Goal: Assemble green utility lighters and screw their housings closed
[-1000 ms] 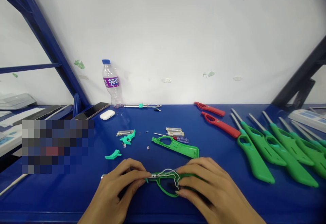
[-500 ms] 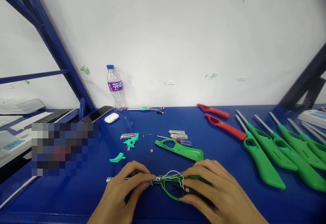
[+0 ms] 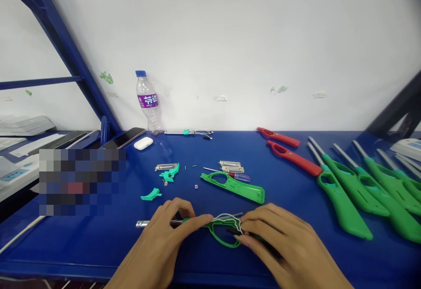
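An opened green lighter shell (image 3: 226, 244) lies in front of me, its looped trigger guard showing between my hands. My left hand (image 3: 167, 236) is closed over its neck, thumb pressed near the start of the white wires (image 3: 226, 217). The lighter's silver tube (image 3: 142, 223) sticks out to the left past those fingers. My right hand (image 3: 279, 236) grips the handle end, its thumb and fingers pinching by a small black part (image 3: 233, 231) where the wires run in. Most of the handle is hidden under this hand. Beyond lies the other green shell half (image 3: 235, 187), hollow side up.
Turquoise plastic pieces (image 3: 151, 194), clear fuel tanks (image 3: 232, 167) and a screwdriver (image 3: 240, 176) lie mid-table. Red shells (image 3: 296, 159) and several green lighters (image 3: 344, 205) are at right. A bottle (image 3: 148, 100), a white case (image 3: 143, 143) and a phone (image 3: 126, 138) stand or lie back left.
My left thumb has shifted right along the shell to the wires, covering the metal piece seen before. My right fingers have drawn in closer on the black part. The view has tilted slightly.
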A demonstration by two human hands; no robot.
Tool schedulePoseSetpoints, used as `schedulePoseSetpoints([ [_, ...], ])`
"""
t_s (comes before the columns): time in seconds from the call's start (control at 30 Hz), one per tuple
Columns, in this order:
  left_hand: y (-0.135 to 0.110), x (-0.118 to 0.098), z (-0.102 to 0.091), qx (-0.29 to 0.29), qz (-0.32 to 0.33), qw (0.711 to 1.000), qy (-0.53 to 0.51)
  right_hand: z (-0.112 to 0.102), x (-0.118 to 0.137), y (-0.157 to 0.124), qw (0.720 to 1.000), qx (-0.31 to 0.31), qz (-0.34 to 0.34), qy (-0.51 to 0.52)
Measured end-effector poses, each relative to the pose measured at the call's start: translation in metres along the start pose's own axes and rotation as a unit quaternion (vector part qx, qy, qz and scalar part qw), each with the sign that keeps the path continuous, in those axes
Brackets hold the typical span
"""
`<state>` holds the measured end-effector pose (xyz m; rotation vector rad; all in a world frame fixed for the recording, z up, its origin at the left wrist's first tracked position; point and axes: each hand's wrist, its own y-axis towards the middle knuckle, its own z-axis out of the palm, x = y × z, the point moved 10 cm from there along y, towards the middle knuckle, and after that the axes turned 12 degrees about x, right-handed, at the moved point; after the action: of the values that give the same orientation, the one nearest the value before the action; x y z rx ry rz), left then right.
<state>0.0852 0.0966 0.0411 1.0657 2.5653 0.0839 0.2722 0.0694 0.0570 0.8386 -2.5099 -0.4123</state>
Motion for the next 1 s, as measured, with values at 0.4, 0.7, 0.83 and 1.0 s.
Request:
schedulePoseSetpoints([
  [0.4, 0.001, -0.006, -0.007, -0.023, 0.025, 0.999, 0.033, -0.004, 0.001, -0.002, 1.0, -0.01, 0.001, -0.002],
  [0.7, -0.004, 0.001, -0.003, -0.01, -0.022, 1.0, -0.013, -0.008, 0.001, 0.001, 0.999, -0.032, -0.011, -0.025],
  [0.83, -0.006, 0.002, -0.012, -0.039, -0.029, 0.998, -0.04, -0.009, 0.003, 0.004, 0.999, -0.038, -0.02, -0.034],
  [1.0, -0.023, 0.036, -0.058, -0.116, -0.048, 0.99, -0.059, -0.013, 0.003, 0.003, 0.997, -0.056, -0.021, -0.04],
])
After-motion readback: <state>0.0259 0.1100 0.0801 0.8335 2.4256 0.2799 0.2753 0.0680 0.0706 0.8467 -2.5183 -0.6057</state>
